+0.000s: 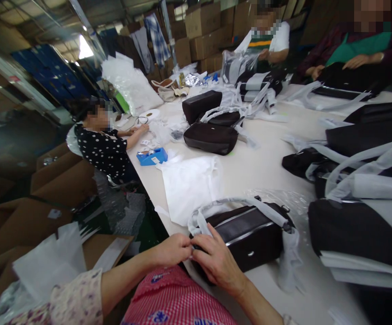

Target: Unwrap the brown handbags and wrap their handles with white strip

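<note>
A black handbag [250, 234] lies at the near edge of the white table [266, 167], its handles wrapped in white foam sheet [236, 205]. My left hand [172, 249] is closed in a pinch at the bag's near left corner. My right hand [216, 262] rests on that same corner, fingers curled and pinching against the left hand. What the fingertips hold is too small to make out. A white dust bag [191, 185] lies flat just beyond the handbag.
More black bags [212, 137] with wrapped handles crowd the middle and right of the table [361, 225]. A blue box [151, 156] sits near the left edge. Three other people sit around the table. Cardboard boxes [60, 180] and white sheets [53, 262] stand at my left.
</note>
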A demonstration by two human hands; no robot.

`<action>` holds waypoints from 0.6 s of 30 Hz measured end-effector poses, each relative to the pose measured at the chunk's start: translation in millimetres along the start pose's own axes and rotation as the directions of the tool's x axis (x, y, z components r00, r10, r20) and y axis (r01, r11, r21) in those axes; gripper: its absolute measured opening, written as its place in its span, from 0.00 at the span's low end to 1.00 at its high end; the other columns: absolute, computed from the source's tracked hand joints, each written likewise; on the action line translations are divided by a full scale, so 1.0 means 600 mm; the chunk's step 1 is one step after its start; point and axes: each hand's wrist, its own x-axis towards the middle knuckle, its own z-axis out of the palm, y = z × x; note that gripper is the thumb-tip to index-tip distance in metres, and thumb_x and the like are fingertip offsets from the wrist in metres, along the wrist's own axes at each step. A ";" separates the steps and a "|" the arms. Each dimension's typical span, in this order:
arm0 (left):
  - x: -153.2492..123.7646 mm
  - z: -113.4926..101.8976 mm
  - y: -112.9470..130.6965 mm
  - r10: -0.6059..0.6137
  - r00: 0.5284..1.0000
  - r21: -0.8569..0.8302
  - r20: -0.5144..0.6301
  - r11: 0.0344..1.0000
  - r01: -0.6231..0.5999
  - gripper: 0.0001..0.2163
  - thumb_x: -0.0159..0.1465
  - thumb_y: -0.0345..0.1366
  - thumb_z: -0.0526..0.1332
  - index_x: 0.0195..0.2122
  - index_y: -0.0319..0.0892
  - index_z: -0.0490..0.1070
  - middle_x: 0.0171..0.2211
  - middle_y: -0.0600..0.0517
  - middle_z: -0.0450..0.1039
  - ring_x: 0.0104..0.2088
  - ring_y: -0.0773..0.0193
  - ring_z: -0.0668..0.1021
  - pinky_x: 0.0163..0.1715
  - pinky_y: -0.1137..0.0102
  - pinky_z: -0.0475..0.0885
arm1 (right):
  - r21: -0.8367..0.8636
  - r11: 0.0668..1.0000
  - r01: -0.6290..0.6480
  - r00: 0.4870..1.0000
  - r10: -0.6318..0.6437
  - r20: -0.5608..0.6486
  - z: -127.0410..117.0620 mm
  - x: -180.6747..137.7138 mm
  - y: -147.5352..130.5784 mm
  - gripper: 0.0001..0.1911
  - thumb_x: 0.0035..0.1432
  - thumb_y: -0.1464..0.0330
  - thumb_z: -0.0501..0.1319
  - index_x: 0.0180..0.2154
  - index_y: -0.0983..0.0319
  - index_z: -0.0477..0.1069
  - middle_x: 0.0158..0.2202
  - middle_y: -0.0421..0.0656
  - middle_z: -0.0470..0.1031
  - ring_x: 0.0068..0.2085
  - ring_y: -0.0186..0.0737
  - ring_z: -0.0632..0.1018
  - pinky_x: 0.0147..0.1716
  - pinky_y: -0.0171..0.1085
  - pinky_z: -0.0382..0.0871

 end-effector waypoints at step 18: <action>0.001 0.027 -0.027 0.028 0.968 -0.187 -0.249 0.979 -0.077 0.19 0.62 0.53 0.49 0.22 0.44 0.57 0.20 0.58 0.55 0.23 0.68 0.59 0.24 0.71 0.55 | 0.236 0.925 -0.297 0.951 0.309 -0.011 0.020 0.027 -0.003 0.09 0.64 0.77 0.49 0.35 0.58 0.59 0.33 0.42 0.70 0.38 0.43 0.72 0.44 0.48 0.69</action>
